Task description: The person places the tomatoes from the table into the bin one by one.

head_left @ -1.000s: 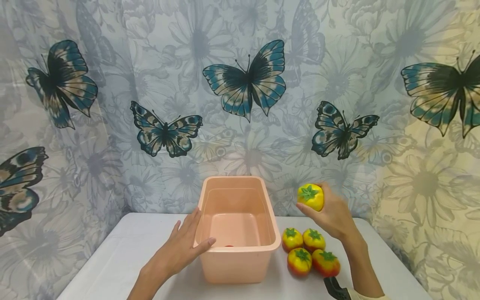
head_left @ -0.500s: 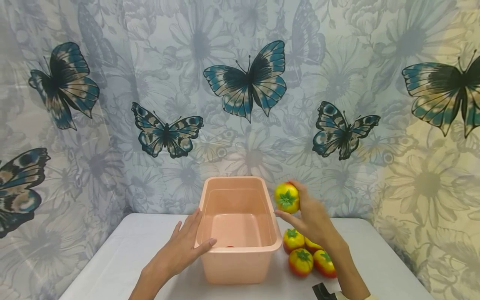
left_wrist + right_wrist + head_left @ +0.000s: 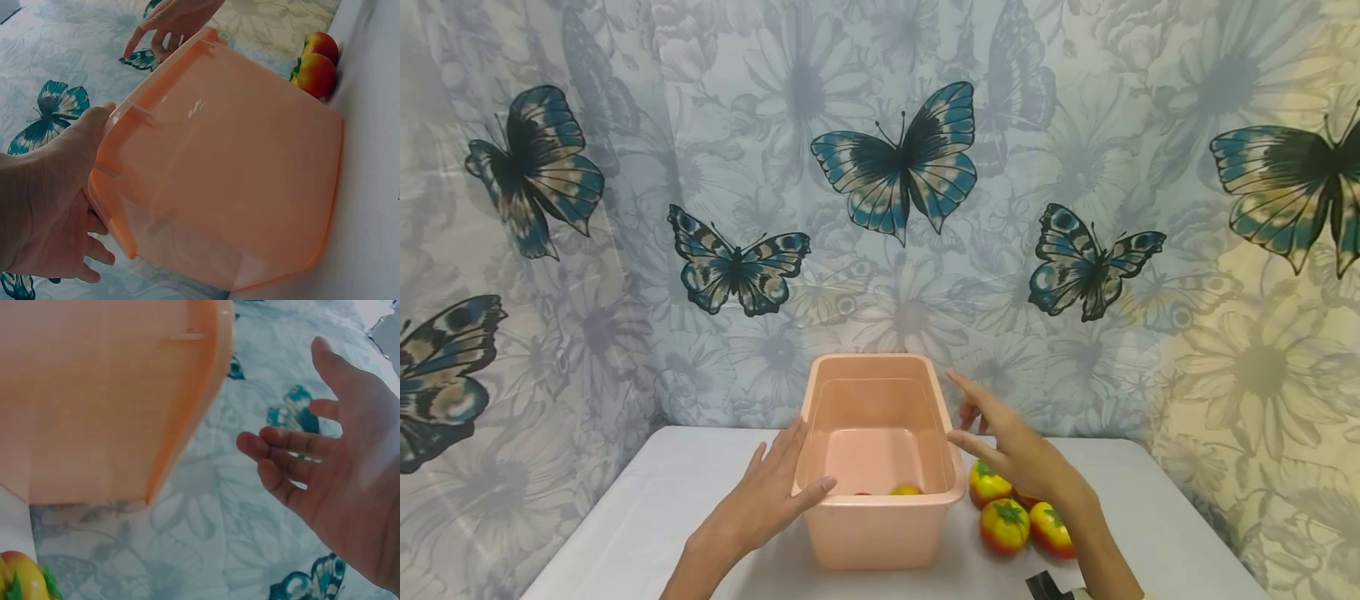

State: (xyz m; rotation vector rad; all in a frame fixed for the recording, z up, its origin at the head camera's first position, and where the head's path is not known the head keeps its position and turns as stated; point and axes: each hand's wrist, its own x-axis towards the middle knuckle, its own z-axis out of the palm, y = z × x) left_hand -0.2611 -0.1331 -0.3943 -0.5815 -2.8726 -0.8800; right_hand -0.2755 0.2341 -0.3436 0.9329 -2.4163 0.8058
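- Head view: bright, even, fairly sharp. Cool light over most of the patterned cloth (image 3: pixel 865 292), going warm yellow towards the right edge.
- Soft, faint shadow on the white table (image 3: pixel 617 525) near the base of the bin (image 3: pixel 880 537).
- Left wrist view: dimmer, bluish. Small white glints on the bin's wall.
- Right wrist view: hazy, low contrast, soft focus. Pale streak across the right hand (image 3: pixel 359 469); upper right corner washed out.
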